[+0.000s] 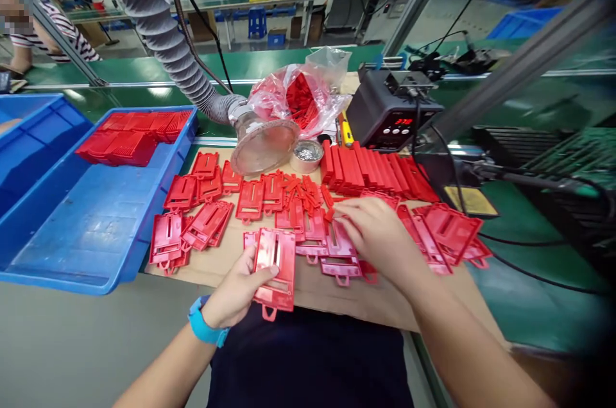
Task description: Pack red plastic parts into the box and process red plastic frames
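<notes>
My left hand (240, 286), with a blue wristband, grips a red plastic slotted panel (283, 276) by its left edge, thumb on its face. A small loop sticks out of the panel's lower end. My right hand (378, 231) is closed in a pinch on a small red plastic piece (330, 214). Below those fingers lie more slotted panels (341, 267), overlapping on the cardboard sheet (312, 296). A heap of small red pieces (308, 193) lies just left of my right fingertips.
A blue tray (91, 215) with stacked red panels (129, 135) stands left. Behind the work are a fume-extraction hose (163, 29), a bag of red parts (301, 97), a round tin (307, 154), a row of red pieces (370, 170) and a soldering station (392, 110). Cables trail right.
</notes>
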Available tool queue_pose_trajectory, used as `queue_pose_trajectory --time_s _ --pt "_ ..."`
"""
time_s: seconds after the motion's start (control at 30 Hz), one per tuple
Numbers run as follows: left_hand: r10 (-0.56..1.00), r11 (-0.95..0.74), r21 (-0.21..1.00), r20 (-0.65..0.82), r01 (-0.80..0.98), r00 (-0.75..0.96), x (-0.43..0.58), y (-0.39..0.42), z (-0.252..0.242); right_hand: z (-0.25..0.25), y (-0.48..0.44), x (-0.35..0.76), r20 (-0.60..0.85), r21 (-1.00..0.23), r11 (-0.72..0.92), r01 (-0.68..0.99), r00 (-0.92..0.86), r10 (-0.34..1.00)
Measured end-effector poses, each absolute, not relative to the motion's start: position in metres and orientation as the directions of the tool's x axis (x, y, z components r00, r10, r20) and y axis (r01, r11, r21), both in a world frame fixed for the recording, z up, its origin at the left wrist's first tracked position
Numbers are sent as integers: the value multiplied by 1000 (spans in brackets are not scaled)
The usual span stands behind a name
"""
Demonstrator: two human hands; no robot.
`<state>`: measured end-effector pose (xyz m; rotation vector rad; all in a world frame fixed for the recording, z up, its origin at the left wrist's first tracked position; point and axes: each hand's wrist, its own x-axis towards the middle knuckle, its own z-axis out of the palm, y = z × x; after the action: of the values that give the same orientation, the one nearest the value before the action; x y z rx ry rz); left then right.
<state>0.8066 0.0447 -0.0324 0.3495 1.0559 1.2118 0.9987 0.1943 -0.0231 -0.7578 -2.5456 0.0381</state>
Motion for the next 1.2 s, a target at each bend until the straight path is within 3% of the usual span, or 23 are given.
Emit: queue_pose_trajectory --time_s 0.07,0.13,0.2,0.3,0.37,0.43,0.5,0.53,0.6,0.67,0.77,0.83,0.9,0.93,1.0,1.1,1.2 --pt "885 321 726 -459 -608 -81 810 46 -34 -28 214 996 259 -31 753 657 -722 641" --pt "889 307 722 -450 -620 -84 814 46 -34 -33 223 990 127 57 753 656 -753 646" --pt "901 286 721 -426 -631 -78 818 47 -34 -36 224 986 92 71 786 614 -789 608" --pt "924 228 724 -372 -651 -90 822 49 -32 -40 222 988 157 11 812 584 -803 575" --pt "927 208 721 -361 -661 -102 823 51 -32 -41 218 993 288 -143 785 603 -733 616" --pt "916 205 711 -382 -672 -125 824 53 -31 -38 211 998 401 -460 664 589 -530 747" --pt "899 219 708 -413 -671 -143 825 55 -30 -33 200 999 342 -808 440 392 -296 892" --pt "894 226 711 -423 -666 -147 826 56 -29 -30 194 998 261 -918 315 243 -227 938" --pt "896 241 717 -424 -655 -135 828 57 -27 -24 183 996 119 -993 120 -9 -202 972" --pt "907 253 710 -410 -657 -94 831 57 -24 -21 175 994 66 -990 36 -136 -225 972" --pt "923 248 692 -381 -678 -51 837 58 -19 -20 170 996 77 -985 36 -170 -243 967" --pt "929 243 687 -368 -685 -40 841 58 -17 -21 166 999 145 -986 120 -117 -238 960" --pt "933 245 684 -360 -687 -26 844 59 -16 -21 162 1003 308 -942 332 46 -268 913" --pt "934 248 685 -356 -686 -18 845 59 -16 -21 160 1004 422 -865 485 129 -335 842" --pt "938 249 691 -346 -678 -8 847 59 -18 -20 155 1006 602 -595 782 185 -543 586" --pt "940 242 732 -340 -637 -34 848 57 -21 -22 151 1006 624 -233 971 56 -757 194" --pt "944 231 778 -326 -584 -60 848 55 -23 -21 149 1005 587 -79 997 14 -808 57"
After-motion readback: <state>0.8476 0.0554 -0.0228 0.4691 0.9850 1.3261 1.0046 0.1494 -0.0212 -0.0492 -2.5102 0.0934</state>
